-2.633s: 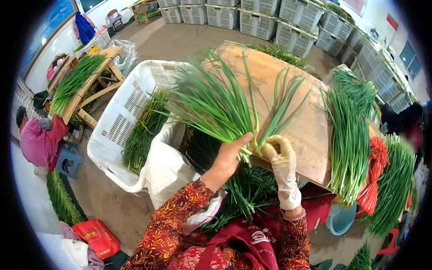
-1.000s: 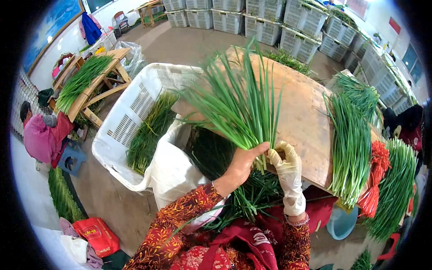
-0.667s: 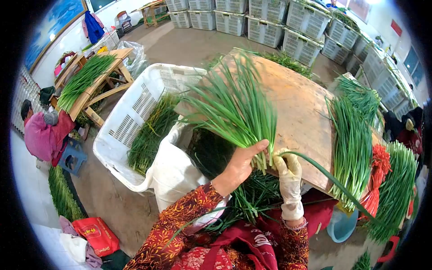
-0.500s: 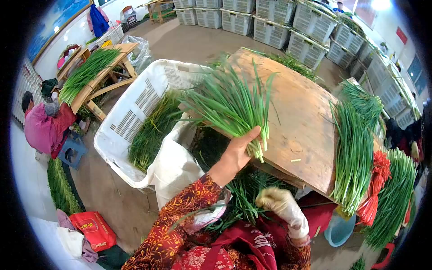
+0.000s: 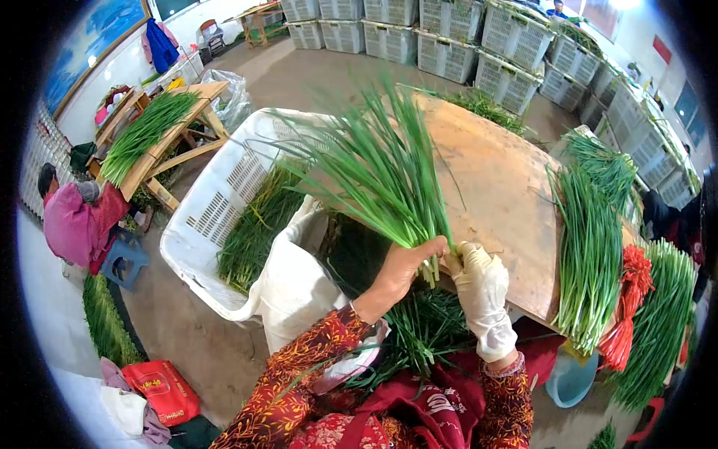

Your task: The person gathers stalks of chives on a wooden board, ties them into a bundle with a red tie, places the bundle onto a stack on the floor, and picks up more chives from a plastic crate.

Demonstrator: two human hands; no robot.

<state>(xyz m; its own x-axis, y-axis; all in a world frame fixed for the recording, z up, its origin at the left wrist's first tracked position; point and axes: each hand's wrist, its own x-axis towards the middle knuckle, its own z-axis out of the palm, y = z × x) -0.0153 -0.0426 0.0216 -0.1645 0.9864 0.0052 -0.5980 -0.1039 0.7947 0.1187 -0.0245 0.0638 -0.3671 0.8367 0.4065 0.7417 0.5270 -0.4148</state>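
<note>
Green stalks in a loose bunch (image 5: 393, 194) are held above the near left edge of a wooden table (image 5: 501, 202), clamped in the grip of the bare left hand (image 5: 400, 273) close to their cut ends. Half a second ago the gloved right hand (image 5: 479, 280) was seen low, near the lap, apart from the bunch; now it has been raised to the stem ends, its fingers and thumb set just beside the left thumb. Whether a stalk is pinched in that right grip cannot be told. The bunch has been tipped more upright than before.

To the left, a large white basket (image 5: 212, 217) with slotted walls is partly filled with green and yellowish stalks (image 5: 258, 232), and a white cloth (image 5: 295, 273) is draped over its near right side. Under the table's right corner a blue basin (image 5: 572, 383) is partly hidden. White crates (image 5: 393, 41) are stacked at the back.

In the bunch, narrow flat leaves are fanned out, dark green above, paling toward short, light stem ends below the hand.
</note>
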